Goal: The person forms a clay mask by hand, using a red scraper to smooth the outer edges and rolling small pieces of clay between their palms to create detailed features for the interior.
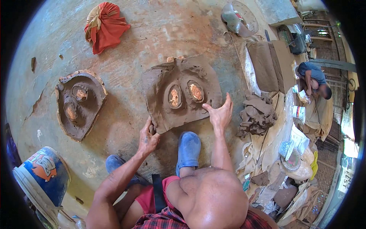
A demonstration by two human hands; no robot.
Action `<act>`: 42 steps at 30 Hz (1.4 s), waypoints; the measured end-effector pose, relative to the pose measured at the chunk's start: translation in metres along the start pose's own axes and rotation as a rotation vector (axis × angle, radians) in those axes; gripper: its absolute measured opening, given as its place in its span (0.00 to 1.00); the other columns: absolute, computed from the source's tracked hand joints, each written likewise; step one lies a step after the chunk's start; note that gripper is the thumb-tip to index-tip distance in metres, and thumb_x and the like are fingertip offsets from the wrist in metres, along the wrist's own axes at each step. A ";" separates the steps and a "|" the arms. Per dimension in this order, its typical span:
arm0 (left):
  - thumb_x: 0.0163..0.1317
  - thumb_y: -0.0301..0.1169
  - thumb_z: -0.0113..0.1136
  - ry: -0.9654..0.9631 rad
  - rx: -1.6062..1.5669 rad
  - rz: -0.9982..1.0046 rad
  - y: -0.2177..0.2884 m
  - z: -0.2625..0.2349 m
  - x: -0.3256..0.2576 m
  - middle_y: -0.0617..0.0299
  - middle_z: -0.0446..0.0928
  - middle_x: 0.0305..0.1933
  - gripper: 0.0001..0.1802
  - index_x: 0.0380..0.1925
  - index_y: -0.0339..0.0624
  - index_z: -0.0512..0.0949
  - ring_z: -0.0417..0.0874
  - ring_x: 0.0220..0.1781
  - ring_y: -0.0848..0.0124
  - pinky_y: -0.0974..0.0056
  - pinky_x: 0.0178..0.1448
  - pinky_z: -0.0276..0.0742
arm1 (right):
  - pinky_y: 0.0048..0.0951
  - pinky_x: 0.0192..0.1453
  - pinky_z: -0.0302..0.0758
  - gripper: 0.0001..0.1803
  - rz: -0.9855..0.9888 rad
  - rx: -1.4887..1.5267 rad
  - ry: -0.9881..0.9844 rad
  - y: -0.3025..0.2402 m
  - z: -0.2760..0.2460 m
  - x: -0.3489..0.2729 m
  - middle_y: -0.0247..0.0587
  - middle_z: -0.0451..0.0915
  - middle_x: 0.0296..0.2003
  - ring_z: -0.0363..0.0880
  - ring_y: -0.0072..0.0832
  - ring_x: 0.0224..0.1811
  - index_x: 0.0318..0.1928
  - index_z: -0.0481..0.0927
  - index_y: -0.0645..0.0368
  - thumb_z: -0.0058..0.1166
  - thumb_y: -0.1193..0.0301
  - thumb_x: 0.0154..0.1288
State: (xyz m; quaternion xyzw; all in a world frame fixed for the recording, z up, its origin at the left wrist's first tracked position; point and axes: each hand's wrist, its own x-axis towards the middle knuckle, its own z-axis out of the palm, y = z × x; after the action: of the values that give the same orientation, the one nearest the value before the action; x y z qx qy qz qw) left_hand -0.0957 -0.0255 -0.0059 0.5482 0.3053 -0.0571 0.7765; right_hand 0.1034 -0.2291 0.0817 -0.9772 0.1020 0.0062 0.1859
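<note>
Lying on stained concrete floor (160,34), clay mould (181,91)

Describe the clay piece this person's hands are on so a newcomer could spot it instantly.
On the stained concrete floor, look just ahead of the blue rubber clog. The broad brown clay slab lies there, left hand at its lower corner, right hand on its edge. Unlike the smaller rimmed clay mould to its left, it has two side-by-side oval orange-filled holes.

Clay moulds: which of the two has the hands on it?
The larger centre clay mould: left hand at its near corner, right hand on its right edge. The left clay mould lies untouched.
</note>
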 end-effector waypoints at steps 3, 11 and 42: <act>0.70 0.26 0.67 -0.023 0.004 -0.047 -0.001 0.007 0.000 0.70 0.81 0.39 0.43 0.83 0.51 0.60 0.72 0.26 0.82 0.70 0.28 0.69 | 0.49 0.76 0.71 0.64 -0.059 -0.019 -0.044 0.013 -0.005 0.007 0.60 0.72 0.71 0.71 0.54 0.73 0.78 0.63 0.62 0.87 0.62 0.42; 0.70 0.26 0.64 -0.019 0.136 -0.017 -0.008 -0.004 0.000 0.63 0.85 0.48 0.44 0.83 0.47 0.57 0.81 0.39 0.77 0.66 0.43 0.79 | 0.50 0.75 0.72 0.68 -0.275 -0.183 -0.175 0.003 -0.017 0.026 0.59 0.74 0.69 0.72 0.55 0.71 0.82 0.57 0.59 0.86 0.60 0.42; 0.68 0.23 0.62 -0.121 0.007 0.060 -0.006 0.001 0.010 0.55 0.83 0.65 0.40 0.79 0.35 0.60 0.80 0.64 0.71 0.65 0.68 0.74 | 0.52 0.71 0.72 0.60 -0.462 -0.240 -0.016 -0.022 0.005 0.101 0.46 0.77 0.67 0.73 0.49 0.67 0.78 0.68 0.49 0.84 0.51 0.44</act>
State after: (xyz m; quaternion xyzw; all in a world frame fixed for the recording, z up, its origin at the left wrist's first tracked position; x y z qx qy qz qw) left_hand -0.0894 -0.0256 -0.0159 0.5553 0.2410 -0.0681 0.7930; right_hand 0.2070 -0.2273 0.0798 -0.9896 -0.1270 -0.0164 0.0661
